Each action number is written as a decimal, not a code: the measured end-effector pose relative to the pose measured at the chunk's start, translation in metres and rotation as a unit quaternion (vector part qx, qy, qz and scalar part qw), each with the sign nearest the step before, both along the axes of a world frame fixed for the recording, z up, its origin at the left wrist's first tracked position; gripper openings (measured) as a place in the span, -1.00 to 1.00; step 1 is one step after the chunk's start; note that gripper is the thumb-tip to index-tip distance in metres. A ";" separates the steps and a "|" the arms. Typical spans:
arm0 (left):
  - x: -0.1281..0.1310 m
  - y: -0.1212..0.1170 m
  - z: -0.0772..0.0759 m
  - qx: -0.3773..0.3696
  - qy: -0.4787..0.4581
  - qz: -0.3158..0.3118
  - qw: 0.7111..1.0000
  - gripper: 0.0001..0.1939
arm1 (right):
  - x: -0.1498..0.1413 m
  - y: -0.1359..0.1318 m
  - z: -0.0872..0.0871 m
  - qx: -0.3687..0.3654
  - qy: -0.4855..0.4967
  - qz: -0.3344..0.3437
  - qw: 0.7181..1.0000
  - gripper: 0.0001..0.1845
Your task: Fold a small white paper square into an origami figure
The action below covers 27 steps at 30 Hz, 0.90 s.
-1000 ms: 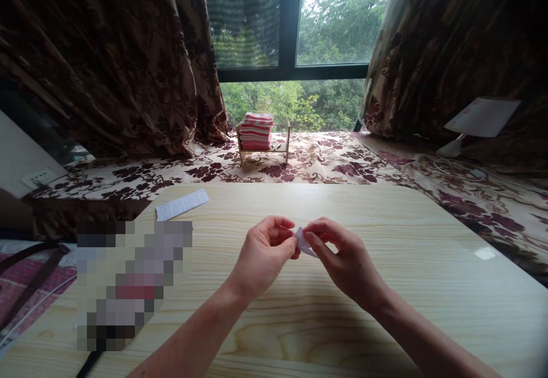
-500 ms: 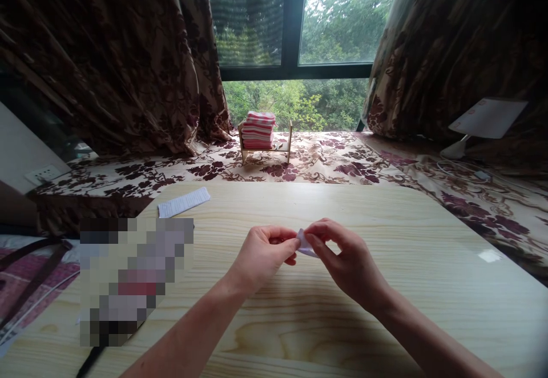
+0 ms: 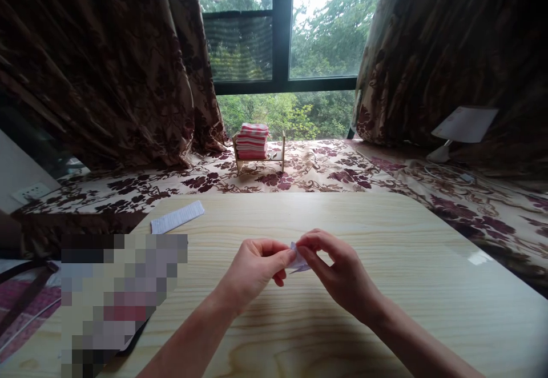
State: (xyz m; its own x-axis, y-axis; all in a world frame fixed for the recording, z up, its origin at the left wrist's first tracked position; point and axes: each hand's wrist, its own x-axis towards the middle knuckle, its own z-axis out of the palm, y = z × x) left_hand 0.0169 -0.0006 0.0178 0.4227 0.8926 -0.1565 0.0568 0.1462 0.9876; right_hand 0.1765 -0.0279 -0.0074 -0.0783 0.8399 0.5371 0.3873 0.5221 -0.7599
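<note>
Above the wooden table (image 3: 274, 212), a small pale lilac piece of paper (image 3: 298, 262), seemingly folded, is pinched between both hands. My left hand (image 3: 248, 269) is closed, its thumb and forefinger gripping the paper's left side. From the right, the thumb and fingertips of my right hand (image 3: 340, 266) press on the paper's upper edge. A pointed corner sticks up between the fingertips, and a thin flap shows below them. Fingers cover much of the paper, so its full shape is hidden.
A white strip with printed lines (image 3: 177, 217) lies at the table's far left. Nearer on the left is a blurred-out item (image 3: 128, 298). Beyond the table, a small rack (image 3: 276, 156) holds folded pink striped cloths (image 3: 252, 141). A white lamp (image 3: 464, 124) stands at right.
The camera view has shifted, so the scene sits lower and further left. Both hands still pinch the paper; a thin flap now shows more plainly beneath the fingers.
</note>
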 end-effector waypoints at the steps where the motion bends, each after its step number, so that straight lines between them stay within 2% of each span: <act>1: 0.000 -0.001 0.000 0.004 0.004 0.001 1.000 -0.79 | 0.000 0.000 0.000 0.000 0.002 0.002 1.000 -0.93; 4: 0.002 -0.002 0.000 0.028 0.025 0.011 0.999 -0.79 | -0.001 0.000 -0.001 -0.019 0.019 0.007 1.000 -0.94; 8: 0.005 -0.004 -0.002 0.086 0.066 0.043 0.993 -0.81 | 0.001 0.000 0.001 -0.083 0.058 -0.010 0.995 -0.88; 12: 0.007 -0.004 -0.002 0.129 0.078 0.054 0.987 -0.78 | 0.003 0.000 0.007 -0.101 0.040 0.005 0.994 -0.80; 24: 0.009 -0.006 -0.002 0.121 0.070 0.058 0.988 -0.79 | -0.001 -0.001 0.009 -0.092 0.042 0.025 0.995 -0.80; 27: 0.009 -0.005 -0.001 0.105 0.046 0.072 0.991 -0.80 | 0.001 -0.001 0.010 -0.123 0.061 0.029 0.990 -0.75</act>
State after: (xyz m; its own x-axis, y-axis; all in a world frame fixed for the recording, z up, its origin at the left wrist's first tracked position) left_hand 0.0259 -0.0052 0.0168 0.2812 0.9596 0.0074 0.1412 -0.0490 0.9888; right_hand 0.1771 -0.0290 0.0025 -0.0775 0.9427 0.3245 0.2595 0.3333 -0.9064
